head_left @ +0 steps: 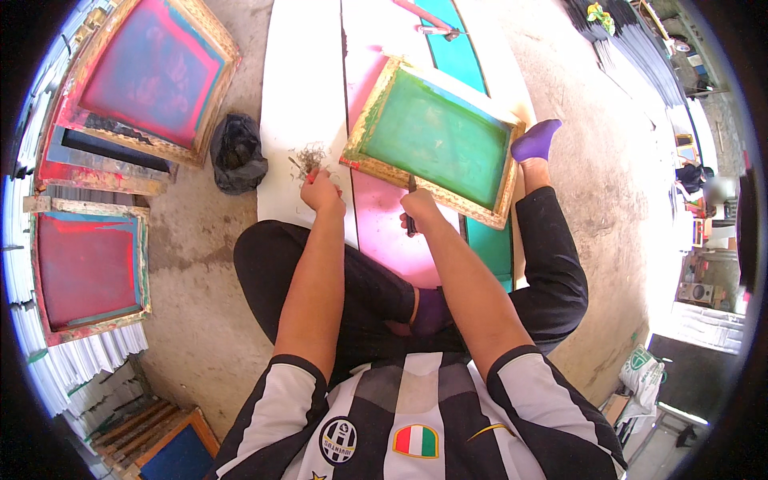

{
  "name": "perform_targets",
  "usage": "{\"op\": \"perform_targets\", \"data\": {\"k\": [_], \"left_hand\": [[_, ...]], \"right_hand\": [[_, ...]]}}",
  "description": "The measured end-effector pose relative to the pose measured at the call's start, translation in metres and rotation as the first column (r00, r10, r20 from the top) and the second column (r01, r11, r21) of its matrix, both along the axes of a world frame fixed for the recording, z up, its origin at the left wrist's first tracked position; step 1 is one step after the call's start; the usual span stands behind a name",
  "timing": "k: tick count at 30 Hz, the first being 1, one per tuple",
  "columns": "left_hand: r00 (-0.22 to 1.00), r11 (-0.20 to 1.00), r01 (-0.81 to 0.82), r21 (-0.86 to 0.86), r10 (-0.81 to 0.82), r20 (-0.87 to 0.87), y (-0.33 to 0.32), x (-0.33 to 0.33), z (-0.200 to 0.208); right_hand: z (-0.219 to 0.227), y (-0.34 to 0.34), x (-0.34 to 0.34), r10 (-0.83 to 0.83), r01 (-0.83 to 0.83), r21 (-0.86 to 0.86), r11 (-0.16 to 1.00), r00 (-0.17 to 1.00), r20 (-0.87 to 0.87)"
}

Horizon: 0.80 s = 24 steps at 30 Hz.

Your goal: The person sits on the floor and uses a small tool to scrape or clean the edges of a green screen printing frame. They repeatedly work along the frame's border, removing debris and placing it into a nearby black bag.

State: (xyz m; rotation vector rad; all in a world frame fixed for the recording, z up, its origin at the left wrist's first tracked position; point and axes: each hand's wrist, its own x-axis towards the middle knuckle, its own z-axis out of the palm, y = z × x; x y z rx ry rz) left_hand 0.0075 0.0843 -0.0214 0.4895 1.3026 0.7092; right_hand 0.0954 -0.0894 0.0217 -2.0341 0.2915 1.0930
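Note:
A wooden screen-printing frame (500,204) with green-stained mesh lies tilted across the panel in front of me. Close to its near edge, my right hand (422,211) is closed round a black-handled tool (411,225). The dark tip of this tool meets the wood; its exact kind is hard to make out. My left hand (323,192) has its fingers drawn together beside a small heap of thin, dark, wiry scraps (307,158). Whatever it pinches is too small to name. The heap rests on the white part of the panel.
Below everything lies a panel striped white, pink (392,232) and teal. A red-handled tool (436,30) lies at its far end. A black plastic bag (238,154) sits on the floor at left, by pink-stained screen frames (94,268). My sock-covered foot (536,142) is right of the green frame.

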Motion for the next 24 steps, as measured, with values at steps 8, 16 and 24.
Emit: {"op": "perform_targets", "data": {"k": [8,16,24], "left_hand": [[0.998,0.999,0.053,-0.001,-0.053,-0.025,-0.002,-0.002,-0.005],[0.999,0.999,0.035,0.016,-0.035,-0.035,-0.004,-0.001,0.001],[0.963,0.961,0.264,-0.084,-0.267,-0.040,-0.018,-0.013,0.035]], "right_hand": [[0.006,0.008,-0.018,0.120,-0.081,-0.259,0.963,0.983,0.139],[-0.020,0.002,-0.020,0.145,-0.065,-0.293,0.954,0.955,0.259],[-0.044,-0.010,-0.030,-0.091,0.055,0.124,0.991,0.949,0.303]]}}
